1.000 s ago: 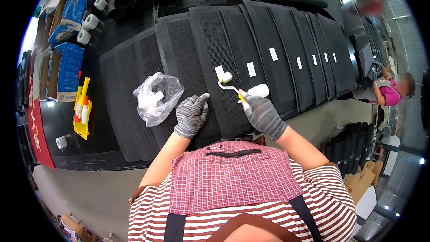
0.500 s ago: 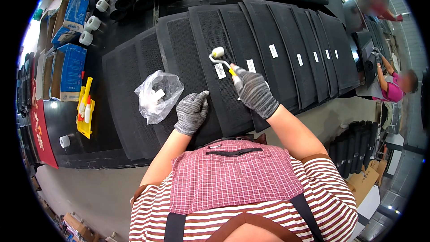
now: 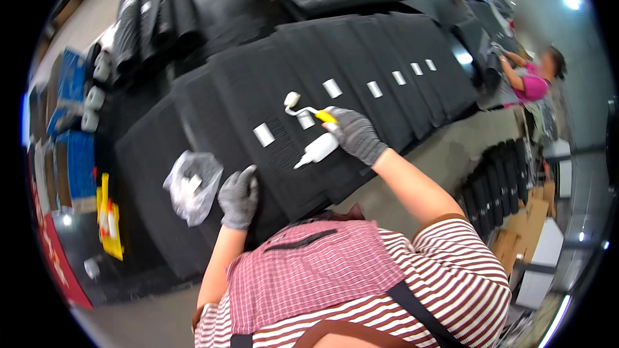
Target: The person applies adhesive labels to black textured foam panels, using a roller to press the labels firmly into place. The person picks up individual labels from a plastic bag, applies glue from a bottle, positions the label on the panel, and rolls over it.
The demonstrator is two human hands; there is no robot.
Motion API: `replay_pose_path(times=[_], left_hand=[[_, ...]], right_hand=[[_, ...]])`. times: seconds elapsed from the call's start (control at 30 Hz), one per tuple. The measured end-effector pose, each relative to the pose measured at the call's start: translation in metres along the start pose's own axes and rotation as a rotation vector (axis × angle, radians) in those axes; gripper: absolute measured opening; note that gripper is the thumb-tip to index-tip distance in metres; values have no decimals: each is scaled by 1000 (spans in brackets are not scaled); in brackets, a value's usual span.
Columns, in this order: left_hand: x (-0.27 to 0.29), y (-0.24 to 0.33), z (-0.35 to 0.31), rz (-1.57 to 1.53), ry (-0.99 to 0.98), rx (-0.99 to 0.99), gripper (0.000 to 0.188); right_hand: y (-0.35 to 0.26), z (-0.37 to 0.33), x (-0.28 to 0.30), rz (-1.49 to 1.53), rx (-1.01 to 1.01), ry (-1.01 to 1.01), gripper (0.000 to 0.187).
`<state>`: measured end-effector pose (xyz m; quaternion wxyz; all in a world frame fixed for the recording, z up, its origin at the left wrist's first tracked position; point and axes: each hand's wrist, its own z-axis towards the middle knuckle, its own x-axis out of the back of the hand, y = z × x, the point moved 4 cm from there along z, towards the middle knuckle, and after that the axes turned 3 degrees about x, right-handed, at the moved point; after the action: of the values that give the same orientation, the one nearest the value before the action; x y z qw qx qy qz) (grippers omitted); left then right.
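Since half a second earlier, the roller had slid back toward the person. Left of centre lay a clear plastic bag [image 3: 192, 187]; beside it the left hand [image 3: 238, 196] rested released on the black mats [image 3: 258, 90]. Further right, the right hand [image 3: 353, 134] gripped a small roller [image 3: 302, 107] and white squeeze bottle [image 3: 317, 150].

I'm in a workshop: black mats [image 3: 361, 71] overlap in rows along a long bench, rolled mats [image 3: 151, 13] are stacked behind, and another worker [image 3: 532, 80] handles more nearby.
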<state>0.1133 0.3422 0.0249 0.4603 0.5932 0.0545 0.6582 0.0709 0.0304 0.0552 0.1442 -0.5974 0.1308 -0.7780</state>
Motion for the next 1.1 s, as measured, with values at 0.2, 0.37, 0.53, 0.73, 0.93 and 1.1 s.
replay_pose_path(times=[0.2, 0.37, 0.53, 0.73, 0.93, 1.1], left_hand=[[9, -6, -18, -32, -2, -38, 28], [39, -19, -26, 177, 7, 81, 35], [53, -49, -35, 202, 100, 194, 35], [38, -32, -47, 95, 66, 183, 37], [30, -30, -48, 119, 137, 188, 36], [31, -32, -49, 97, 126, 209, 36]], right_hand=[[-22, -6, 5, -152, 108, -250, 39], [-8, -39, -3, 106, 225, -128, 48], [-18, -29, -3, 50, -69, -402, 47], [-27, -27, 2, 595, -298, -358, 50], [-73, 0, -17, 1507, -657, -294, 43], [-101, 37, -50, 1495, -649, -282, 43]])
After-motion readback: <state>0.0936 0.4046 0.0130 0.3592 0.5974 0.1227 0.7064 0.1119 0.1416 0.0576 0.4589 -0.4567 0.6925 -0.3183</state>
